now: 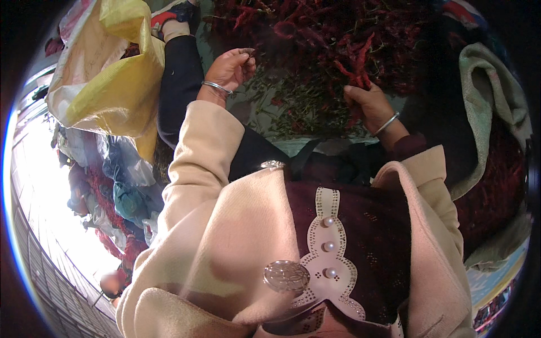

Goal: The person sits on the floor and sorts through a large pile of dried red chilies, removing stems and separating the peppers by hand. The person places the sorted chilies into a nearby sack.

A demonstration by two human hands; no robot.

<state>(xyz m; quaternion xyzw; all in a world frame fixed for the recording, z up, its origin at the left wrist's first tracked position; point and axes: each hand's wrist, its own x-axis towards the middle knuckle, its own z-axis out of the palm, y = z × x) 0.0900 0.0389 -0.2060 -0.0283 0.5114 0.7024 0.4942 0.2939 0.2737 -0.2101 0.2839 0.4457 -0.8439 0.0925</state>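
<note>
My right hand (pixel 367 105) grips a small bunch of dried red chilli peppers (pixel 360 63), their tips pointing up and away from me. Pinched thumb against fingers, my left hand (pixel 232 69) hovers at the left edge of the chilli pile. A dark speck shows at its fingertips, too small to make out. Beyond both hands spreads a heap of dark red dried chillies (pixel 312 31). Nearer to me, between the hands, lies a scatter of green stems and bits (pixel 291 103) on a grey-green sheet (pixel 249 107). Both wrists wear silver bangles.
A yellow and white woven sack (pixel 110 93) stands open at my left, beside my dark-trousered leg (pixel 179 84). Behind it are several plastic bags (pixel 131 200). On my right, a pale woven sack (pixel 473 84) has its edge folded over, with dark red contents (pixel 490 186) below.
</note>
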